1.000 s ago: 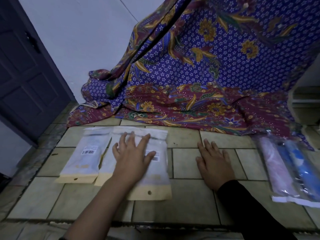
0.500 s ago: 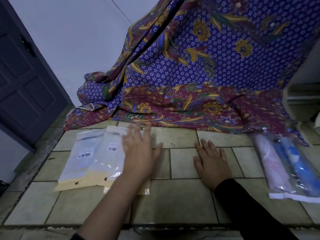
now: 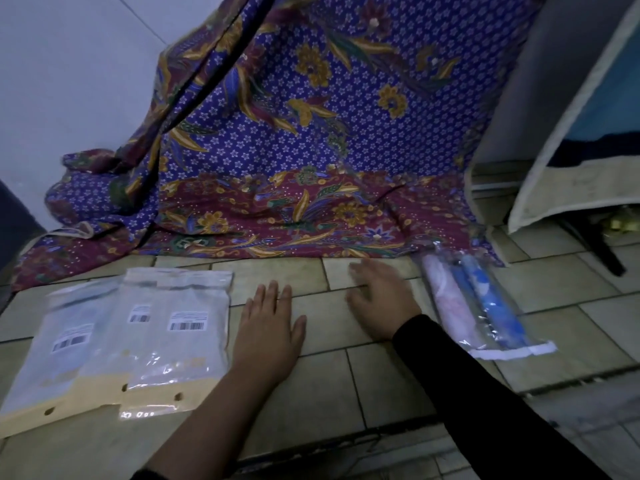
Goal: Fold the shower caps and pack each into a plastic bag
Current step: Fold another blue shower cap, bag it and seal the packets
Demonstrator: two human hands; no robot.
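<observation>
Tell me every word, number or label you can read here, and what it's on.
No text is legible.
Left sticker: barcode, print blurred.
Middle sticker: barcode, print too small.
Right sticker: barcode, print blurred.
All three sit on the packets.
Clear bag: no text seen.

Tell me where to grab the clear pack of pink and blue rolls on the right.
Probably the white strip at the near end of the clear pack: it lies flat on the tile floor, thin enough to pinch. Come from the left with the right hand, open beside it.
</observation>
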